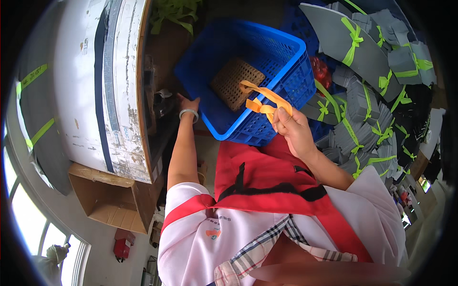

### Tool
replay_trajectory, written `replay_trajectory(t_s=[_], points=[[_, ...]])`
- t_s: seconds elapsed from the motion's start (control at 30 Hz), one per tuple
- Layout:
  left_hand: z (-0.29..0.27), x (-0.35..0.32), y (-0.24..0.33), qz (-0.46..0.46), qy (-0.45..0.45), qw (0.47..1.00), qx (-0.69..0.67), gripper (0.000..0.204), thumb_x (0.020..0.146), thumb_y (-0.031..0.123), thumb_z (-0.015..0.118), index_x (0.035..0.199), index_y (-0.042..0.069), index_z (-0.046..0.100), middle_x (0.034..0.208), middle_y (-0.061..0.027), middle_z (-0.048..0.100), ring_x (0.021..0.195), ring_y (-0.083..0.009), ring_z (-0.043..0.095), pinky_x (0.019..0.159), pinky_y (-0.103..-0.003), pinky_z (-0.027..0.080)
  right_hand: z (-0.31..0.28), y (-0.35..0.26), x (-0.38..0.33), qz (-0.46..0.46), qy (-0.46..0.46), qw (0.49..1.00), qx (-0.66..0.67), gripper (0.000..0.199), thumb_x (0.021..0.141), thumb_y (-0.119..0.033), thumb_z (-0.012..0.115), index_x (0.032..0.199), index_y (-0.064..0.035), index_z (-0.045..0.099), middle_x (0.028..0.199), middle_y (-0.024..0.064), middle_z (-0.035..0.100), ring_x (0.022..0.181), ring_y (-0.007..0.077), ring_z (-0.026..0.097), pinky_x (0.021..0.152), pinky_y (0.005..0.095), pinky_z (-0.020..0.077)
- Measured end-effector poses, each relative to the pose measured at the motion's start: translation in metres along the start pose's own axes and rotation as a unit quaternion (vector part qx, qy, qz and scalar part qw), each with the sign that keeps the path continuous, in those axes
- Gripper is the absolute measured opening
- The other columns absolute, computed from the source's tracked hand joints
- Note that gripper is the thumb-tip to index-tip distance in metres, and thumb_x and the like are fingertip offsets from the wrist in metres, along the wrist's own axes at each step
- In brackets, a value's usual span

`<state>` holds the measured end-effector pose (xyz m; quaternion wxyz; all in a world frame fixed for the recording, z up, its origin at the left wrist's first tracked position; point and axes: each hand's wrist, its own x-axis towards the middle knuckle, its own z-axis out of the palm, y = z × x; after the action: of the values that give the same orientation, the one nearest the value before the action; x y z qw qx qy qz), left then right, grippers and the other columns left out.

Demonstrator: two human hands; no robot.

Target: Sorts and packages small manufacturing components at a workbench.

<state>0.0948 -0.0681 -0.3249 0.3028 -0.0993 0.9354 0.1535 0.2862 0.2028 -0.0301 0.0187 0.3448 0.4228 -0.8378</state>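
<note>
My right hand (291,128) is closed in a pinch on a looped yellow-orange fabric strap (269,95). The strap hangs over the near right side of a large blue plastic crate (224,133) with lattice walls. Inside the crate, at the bottom, is a tan piece with a woven-looking grid of holes (234,86). My left hand (189,104), a pale bangle on its wrist, is at the crate's left rim, beside a dark shelf space. Its visible fingers are spread apart and appear to hold nothing; some are hidden in shadow.
To the right, grey sheet pieces (367,100) lie in bundles tied with lime-green ribbon. A red plastic bag (320,71) is behind the crate. On the left stand a large scuffed white panel (71,86) and an open cardboard box (109,202). Green ribbons (174,12) hang at the top.
</note>
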Motion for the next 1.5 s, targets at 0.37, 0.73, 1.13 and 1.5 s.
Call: replay_trajectory(t_s=[0.37, 0.73, 1.13, 1.5], points=[[-0.002, -0.052, 0.109, -0.174, -0.436, 0.777, -0.419, 0.039, 0.076, 0.005, 0.052, 0.110, -0.011, 0.046, 0.101, -0.0278, 0.058, 0.091, -0.0433, 0.060, 0.083, -0.054, 0.053, -0.061, -0.086, -0.094, -0.037, 0.072, 0.995, -0.065, 0.030, 0.099, -0.027, 0.046, 0.085, -0.0017, 0.055, 0.061, -0.0071, 0.033, 0.052, 0.0019, 0.026, 0.048, 0.0201, 0.0215], [0.049, -0.294, 0.139, -0.169, -0.655, 0.694, -0.246, 0.030, 0.089, 0.016, 0.059, 0.115, 0.003, 0.054, 0.095, -0.0095, 0.063, 0.083, -0.0200, 0.063, 0.074, -0.034, 0.055, -0.315, -0.024, -0.257, -0.106, 0.602, 0.781, -0.128, 0.034, 0.098, -0.034, 0.048, 0.086, -0.0035, 0.056, 0.052, -0.0048, 0.032, 0.046, 0.0056, 0.032, 0.050, 0.0229, 0.0299], [0.075, -0.167, 0.202, 0.356, -0.348, 0.862, -0.099, 0.087, 0.080, 0.028, 0.070, 0.144, 0.001, 0.017, 0.143, -0.0226, 0.030, 0.129, -0.0355, 0.037, 0.107, -0.040, 0.032, -0.525, 0.123, -0.247, -0.032, 0.652, 0.743, -0.150, 0.044, 0.096, -0.041, 0.048, 0.097, 0.0021, 0.060, 0.060, 0.0005, 0.044, 0.049, 0.0088, 0.041, 0.046, 0.0290, 0.0314], [0.077, -0.134, 0.288, 0.366, -0.436, 0.810, 0.144, 0.113, 0.073, 0.056, 0.070, 0.146, -0.003, 0.007, 0.141, -0.0288, 0.034, 0.128, -0.0370, 0.041, 0.104, -0.037, 0.037, -0.487, 0.048, -0.176, 0.409, 0.382, 0.675, -0.481, 0.043, 0.090, -0.032, 0.060, 0.061, -0.0002, 0.055, 0.049, 0.0092, 0.048, 0.042, 0.0204, 0.049, 0.041, 0.0374, 0.0368]])
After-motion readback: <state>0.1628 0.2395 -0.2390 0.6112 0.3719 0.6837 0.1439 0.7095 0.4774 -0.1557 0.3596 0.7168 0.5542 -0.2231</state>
